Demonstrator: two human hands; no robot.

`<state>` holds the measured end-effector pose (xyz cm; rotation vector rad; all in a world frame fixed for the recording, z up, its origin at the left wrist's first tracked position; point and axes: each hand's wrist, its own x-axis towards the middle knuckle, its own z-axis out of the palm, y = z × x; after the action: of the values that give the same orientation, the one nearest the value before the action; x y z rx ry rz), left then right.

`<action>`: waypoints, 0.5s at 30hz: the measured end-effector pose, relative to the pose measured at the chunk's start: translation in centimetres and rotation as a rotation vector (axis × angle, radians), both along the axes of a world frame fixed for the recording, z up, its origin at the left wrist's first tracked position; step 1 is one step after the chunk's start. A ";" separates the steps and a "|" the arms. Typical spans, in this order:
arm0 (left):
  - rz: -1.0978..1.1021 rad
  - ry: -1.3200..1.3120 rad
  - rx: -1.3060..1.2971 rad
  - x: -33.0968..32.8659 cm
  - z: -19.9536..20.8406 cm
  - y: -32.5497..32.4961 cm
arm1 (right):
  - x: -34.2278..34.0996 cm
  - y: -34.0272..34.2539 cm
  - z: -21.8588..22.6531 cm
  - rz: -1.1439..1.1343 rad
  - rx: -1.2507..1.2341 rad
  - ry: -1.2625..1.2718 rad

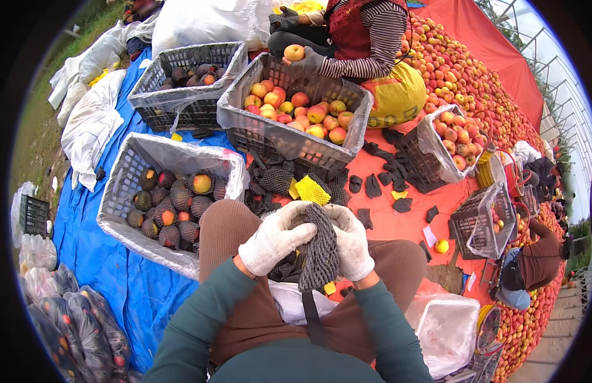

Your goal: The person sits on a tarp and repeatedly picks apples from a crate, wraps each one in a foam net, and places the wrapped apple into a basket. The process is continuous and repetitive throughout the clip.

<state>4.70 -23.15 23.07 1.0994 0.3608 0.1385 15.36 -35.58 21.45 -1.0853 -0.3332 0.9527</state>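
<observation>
Dark green cloth of the wearer's top (289, 367) fills the lower edge, above brown ribbed trousers (229, 239) with the knees parted. Between the knees, at the middle of the view, a bundle of dark grey netting (319, 249) hangs upright from two white-gloved hands, a dark strap (313, 319) trailing beneath it. The right hand (353, 239) closes around the bundle's right side, its fingertips hidden behind the mesh. The left hand (277, 236) curls its fingers and thumb against the upper left edge; whether they pinch the mesh I cannot tell.

Just beyond the gloves lies a piece of yellow netting (312, 190). Left of the knee, a plastic-lined crate (127, 217) holds apples in dark netting (179, 198), while the lined crate ahead (296, 143) holds bare red and yellow apples (315, 113). Past it sits a co-worker in striped sleeves (366, 45), one gloved hand (309, 62) at an apple (294, 52). Beside this person, a yellow sack (398, 92) bears large dark printed characters, partly bent out of sight by its folds. Pale paper slips (429, 236) lie on the red sheet (366, 239); any marks on them are too small to read.
</observation>
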 end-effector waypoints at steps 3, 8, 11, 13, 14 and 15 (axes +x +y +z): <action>0.048 0.102 0.015 -1.5 -0.1 -1.9 | -1.5 -2.1 -1.4 -0.014 -0.025 -0.029; 0.201 0.092 0.035 -3.1 -1.2 -4.0 | -4.2 -2.9 -3.4 -0.086 -0.067 -0.187; 0.221 0.076 0.090 -3.5 -1.8 -4.5 | -4.0 -2.9 -3.0 -0.129 0.051 -0.259; 0.220 0.113 0.124 -3.5 -1.2 -4.9 | -3.7 -3.1 -2.3 -0.131 0.061 -0.326; 0.246 0.085 0.246 -3.4 -1.6 -5.0 | -3.8 -3.1 -2.3 -0.137 0.070 -0.293; 0.272 0.057 0.368 -3.3 -2.5 -4.9 | -3.8 -3.1 -2.5 -0.142 0.079 -0.261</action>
<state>1.45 -28.07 20.53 1.4156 0.5501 0.4288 11.53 -38.66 18.98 -1.1468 -0.4967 0.6675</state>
